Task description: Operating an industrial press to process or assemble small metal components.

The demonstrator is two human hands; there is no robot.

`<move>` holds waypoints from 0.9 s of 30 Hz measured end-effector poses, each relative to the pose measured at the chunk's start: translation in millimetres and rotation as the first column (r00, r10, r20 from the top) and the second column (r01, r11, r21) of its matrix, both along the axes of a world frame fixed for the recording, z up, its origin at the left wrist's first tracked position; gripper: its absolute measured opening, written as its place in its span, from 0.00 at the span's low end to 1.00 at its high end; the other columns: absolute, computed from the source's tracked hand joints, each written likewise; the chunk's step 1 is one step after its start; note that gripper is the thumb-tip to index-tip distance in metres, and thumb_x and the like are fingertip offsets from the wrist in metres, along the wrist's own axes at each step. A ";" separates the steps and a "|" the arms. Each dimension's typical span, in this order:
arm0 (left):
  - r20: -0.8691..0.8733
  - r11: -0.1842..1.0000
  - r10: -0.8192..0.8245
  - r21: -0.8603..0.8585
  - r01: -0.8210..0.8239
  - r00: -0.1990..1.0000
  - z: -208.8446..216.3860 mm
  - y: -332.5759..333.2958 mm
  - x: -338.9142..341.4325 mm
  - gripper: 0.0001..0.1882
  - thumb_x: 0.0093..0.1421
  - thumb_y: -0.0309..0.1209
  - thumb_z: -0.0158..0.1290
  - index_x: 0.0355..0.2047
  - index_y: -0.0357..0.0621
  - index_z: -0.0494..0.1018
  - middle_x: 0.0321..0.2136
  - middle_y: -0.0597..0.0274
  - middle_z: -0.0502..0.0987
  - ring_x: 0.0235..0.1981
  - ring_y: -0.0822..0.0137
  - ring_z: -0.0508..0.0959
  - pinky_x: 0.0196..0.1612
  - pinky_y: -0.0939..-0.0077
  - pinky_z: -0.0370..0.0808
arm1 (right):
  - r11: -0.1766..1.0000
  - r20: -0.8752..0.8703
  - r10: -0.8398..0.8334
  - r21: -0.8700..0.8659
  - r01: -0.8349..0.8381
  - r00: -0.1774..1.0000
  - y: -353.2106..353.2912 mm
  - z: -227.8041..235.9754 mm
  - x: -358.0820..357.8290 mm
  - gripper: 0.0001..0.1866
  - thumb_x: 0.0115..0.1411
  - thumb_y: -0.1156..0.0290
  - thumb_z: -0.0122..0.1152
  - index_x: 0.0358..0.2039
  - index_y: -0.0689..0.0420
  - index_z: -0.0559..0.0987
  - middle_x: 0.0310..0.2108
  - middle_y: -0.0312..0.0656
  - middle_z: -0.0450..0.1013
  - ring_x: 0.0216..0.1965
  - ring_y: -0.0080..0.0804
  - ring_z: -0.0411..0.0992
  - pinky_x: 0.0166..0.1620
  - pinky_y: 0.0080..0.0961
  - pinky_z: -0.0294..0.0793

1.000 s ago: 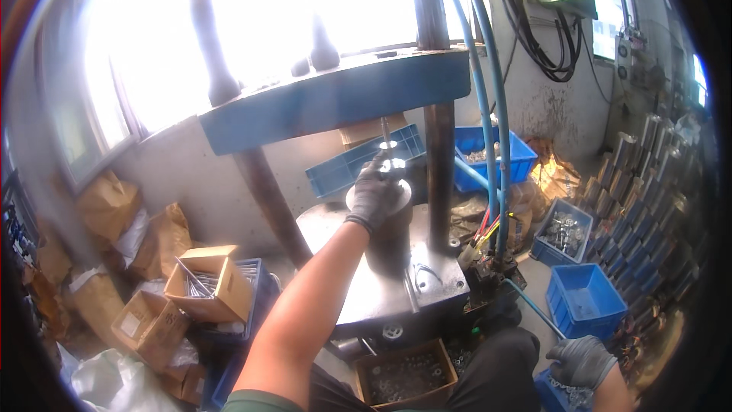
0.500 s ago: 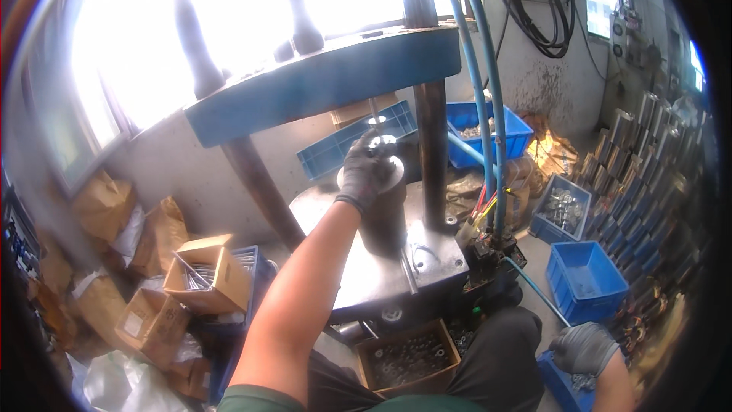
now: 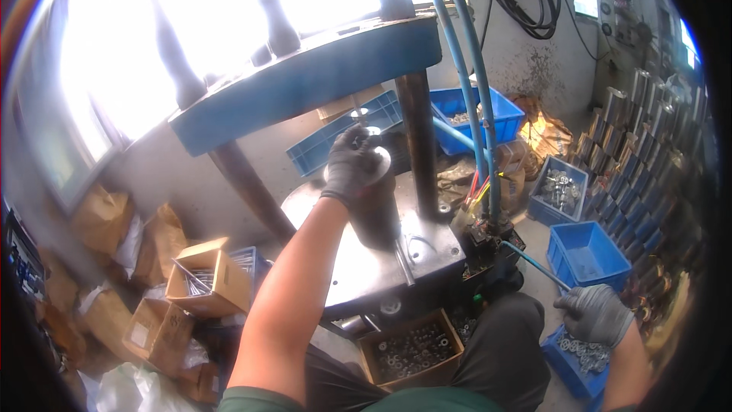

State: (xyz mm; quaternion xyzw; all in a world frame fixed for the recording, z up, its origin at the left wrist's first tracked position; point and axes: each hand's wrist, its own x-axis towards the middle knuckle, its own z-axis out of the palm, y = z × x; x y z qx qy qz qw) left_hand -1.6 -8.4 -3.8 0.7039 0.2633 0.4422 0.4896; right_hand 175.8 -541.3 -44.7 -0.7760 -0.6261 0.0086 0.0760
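My left hand [image 3: 351, 164], in a dark grey glove, is closed at the top of a dark upright cylinder [image 3: 374, 217] on the press table. A pale round disc [image 3: 379, 164] lies under the hand on that cylinder. The curled fingers hide whatever they grip beside a small shiny piece [image 3: 372, 131]. Just above hangs a thin rod with a bright collar [image 3: 359, 113], under the blue press beam [image 3: 313, 80]. At the lower right my right hand [image 3: 598, 314], in a grey glove, is closed round the end of a thin blue lever [image 3: 534, 263] that extends from the machine.
A metal bar [image 3: 404, 261] lies on the table [image 3: 358, 275] by the cylinder. Below stands a box of small metal rings [image 3: 450, 362]. Blue bins [image 3: 589, 255] and stacked metal tubes [image 3: 621, 160] line the right side. Cartons [image 3: 217, 290] stand left. Blue hoses [image 3: 476, 99] run down beside a post.
The lever end has risen together with my right hand. My left hand stays at the cylinder top. The whole view has shifted slightly.
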 end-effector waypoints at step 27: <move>0.200 0.923 -0.179 -0.305 0.235 0.963 -0.9 7.9 -7.0 0.22 0.61 0.16 0.62 0.53 0.47 0.74 0.39 0.65 0.78 0.32 0.71 0.81 0.37 0.69 0.87 | 0.539 0.220 -0.112 0.832 -0.126 0.969 174.0 87.9 65.1 0.10 0.57 0.70 0.64 0.39 0.57 0.81 0.32 0.51 0.77 0.35 0.52 0.78 0.41 0.47 0.78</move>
